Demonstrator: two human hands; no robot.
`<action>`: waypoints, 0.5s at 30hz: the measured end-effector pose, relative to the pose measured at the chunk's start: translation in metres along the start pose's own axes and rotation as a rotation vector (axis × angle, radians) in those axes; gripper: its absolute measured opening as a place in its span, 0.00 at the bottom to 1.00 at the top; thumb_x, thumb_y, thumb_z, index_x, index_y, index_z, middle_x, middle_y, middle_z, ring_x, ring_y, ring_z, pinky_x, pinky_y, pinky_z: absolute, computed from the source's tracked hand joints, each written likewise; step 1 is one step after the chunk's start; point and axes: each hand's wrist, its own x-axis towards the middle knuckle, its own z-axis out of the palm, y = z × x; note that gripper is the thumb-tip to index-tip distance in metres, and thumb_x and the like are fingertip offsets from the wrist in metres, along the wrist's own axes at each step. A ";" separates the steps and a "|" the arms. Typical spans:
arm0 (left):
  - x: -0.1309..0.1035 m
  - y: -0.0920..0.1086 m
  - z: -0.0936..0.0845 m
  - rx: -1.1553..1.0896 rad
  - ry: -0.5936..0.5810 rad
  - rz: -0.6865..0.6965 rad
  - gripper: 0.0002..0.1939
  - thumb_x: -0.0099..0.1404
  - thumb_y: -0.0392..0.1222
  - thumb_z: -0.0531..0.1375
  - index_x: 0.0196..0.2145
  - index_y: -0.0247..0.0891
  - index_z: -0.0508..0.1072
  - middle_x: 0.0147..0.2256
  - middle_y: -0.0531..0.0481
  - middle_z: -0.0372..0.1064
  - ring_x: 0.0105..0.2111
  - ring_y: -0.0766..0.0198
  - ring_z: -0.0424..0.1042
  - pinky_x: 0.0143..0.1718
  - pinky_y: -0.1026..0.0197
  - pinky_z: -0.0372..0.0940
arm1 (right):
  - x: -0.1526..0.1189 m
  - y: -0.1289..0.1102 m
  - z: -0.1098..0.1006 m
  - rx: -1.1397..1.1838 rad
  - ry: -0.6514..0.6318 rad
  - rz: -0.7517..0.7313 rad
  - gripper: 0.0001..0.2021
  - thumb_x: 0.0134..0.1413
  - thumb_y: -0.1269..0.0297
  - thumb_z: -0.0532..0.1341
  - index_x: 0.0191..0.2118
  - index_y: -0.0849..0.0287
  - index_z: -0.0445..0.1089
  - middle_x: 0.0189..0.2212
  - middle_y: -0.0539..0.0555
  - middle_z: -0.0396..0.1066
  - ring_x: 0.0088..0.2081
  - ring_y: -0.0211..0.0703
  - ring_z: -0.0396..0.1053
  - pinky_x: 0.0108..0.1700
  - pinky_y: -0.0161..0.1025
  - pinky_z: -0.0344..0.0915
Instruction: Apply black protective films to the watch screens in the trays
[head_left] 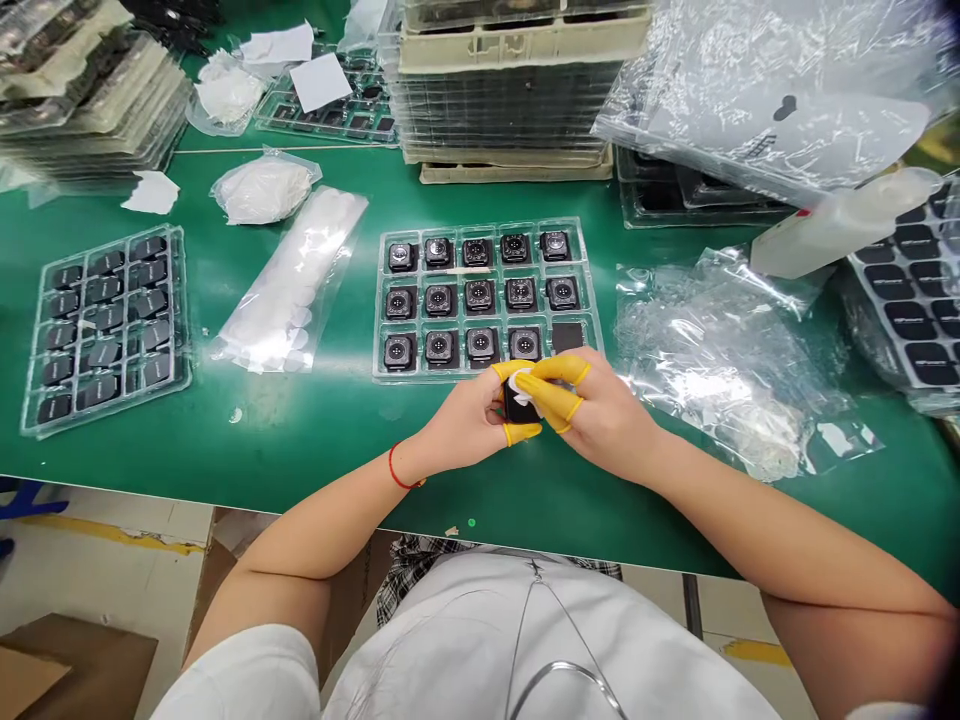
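A black watch body (519, 407) is gripped by its edges between the yellow-cotted fingers of my left hand (474, 415). Fingers of my right hand (600, 408), also in yellow cots, pinch a small white wipe (523, 382) against the watch's upper face. Just beyond both hands lies a clear plastic tray (381, 325) with three rows of black watch bodies, backs up. Its front right compartment (567, 337) holds no watch, only a dark square bottom. A red string bracelet circles my left wrist.
At the left is a tray (34, 350) of black pieces, beside a bag of white discs (289, 285). Tall tray stacks (510, 110) stand at the back. To the right are crumpled clear bags (720, 370), a white bottle (832, 225) and another tray (911, 290).
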 end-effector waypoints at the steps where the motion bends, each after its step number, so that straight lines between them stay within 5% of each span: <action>1: 0.000 -0.001 0.001 0.016 -0.005 0.008 0.28 0.56 0.41 0.68 0.53 0.39 0.66 0.40 0.48 0.71 0.32 0.68 0.70 0.31 0.66 0.68 | 0.001 -0.002 0.002 0.001 0.001 -0.018 0.15 0.59 0.77 0.56 0.49 0.55 0.68 0.38 0.55 0.71 0.37 0.42 0.66 0.38 0.41 0.68; 6: 0.000 -0.002 0.001 -0.039 -0.014 0.029 0.29 0.55 0.40 0.67 0.54 0.39 0.66 0.43 0.46 0.70 0.37 0.65 0.71 0.37 0.63 0.70 | -0.008 -0.008 -0.001 0.098 -0.047 -0.121 0.16 0.58 0.79 0.56 0.49 0.56 0.67 0.38 0.55 0.71 0.38 0.43 0.68 0.39 0.42 0.71; 9: -0.001 0.004 -0.003 -0.096 -0.004 0.013 0.29 0.54 0.39 0.69 0.53 0.39 0.67 0.40 0.47 0.69 0.37 0.65 0.71 0.40 0.61 0.71 | -0.023 0.004 -0.013 0.106 -0.096 -0.080 0.22 0.59 0.75 0.57 0.57 0.49 0.64 0.39 0.55 0.72 0.39 0.46 0.69 0.39 0.46 0.72; 12: -0.002 0.012 -0.013 -0.140 0.035 0.016 0.29 0.54 0.38 0.69 0.53 0.40 0.67 0.40 0.47 0.69 0.36 0.66 0.70 0.39 0.60 0.72 | -0.039 0.023 -0.028 0.021 -0.031 0.091 0.32 0.58 0.73 0.59 0.64 0.35 0.58 0.39 0.54 0.71 0.38 0.50 0.70 0.38 0.50 0.71; 15: -0.001 0.018 -0.025 -0.130 0.166 0.055 0.29 0.54 0.39 0.69 0.53 0.41 0.66 0.41 0.47 0.69 0.35 0.66 0.71 0.39 0.60 0.73 | -0.056 0.041 -0.045 -0.113 -0.006 0.318 0.31 0.58 0.69 0.60 0.62 0.27 0.59 0.43 0.54 0.72 0.41 0.55 0.70 0.42 0.56 0.70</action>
